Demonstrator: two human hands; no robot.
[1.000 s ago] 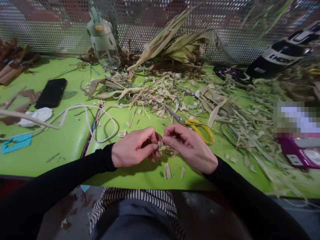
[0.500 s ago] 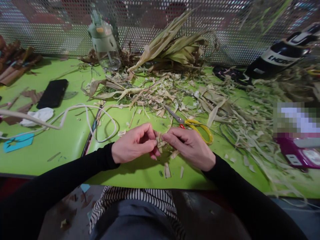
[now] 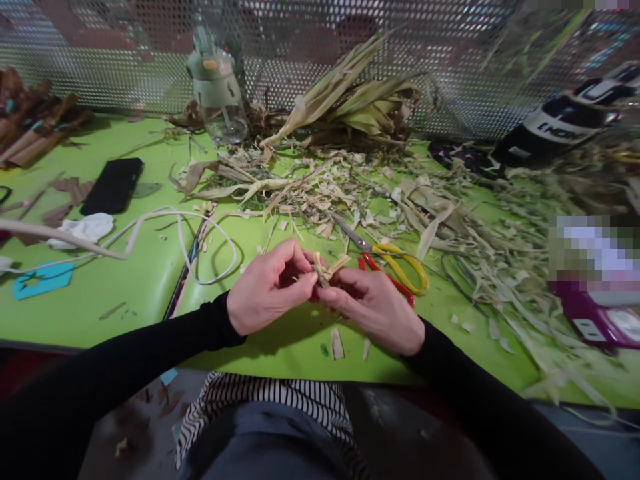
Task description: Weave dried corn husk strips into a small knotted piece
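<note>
fingers of my left hand (image 3: pixel 270 287) and right hand (image 3: pixel 375 307) are closed together on a small bundle of husk strips (image 3: pixel 323 272), its pale ends poking out above my fingertips. under them spreads the green table (image 3: pixel 145 287). beyond my fingers lies the wide litter of husk scraps (image 3: pixel 320 190), and past that a bunch of dried leaves (image 3: pixel 370 113). just beyond my right fingers rest scissors (image 3: pixel 367 247), handles yellow and red. nearer me, below my fingertips, lies a loose pale strip (image 3: pixel 337 344).
</note>
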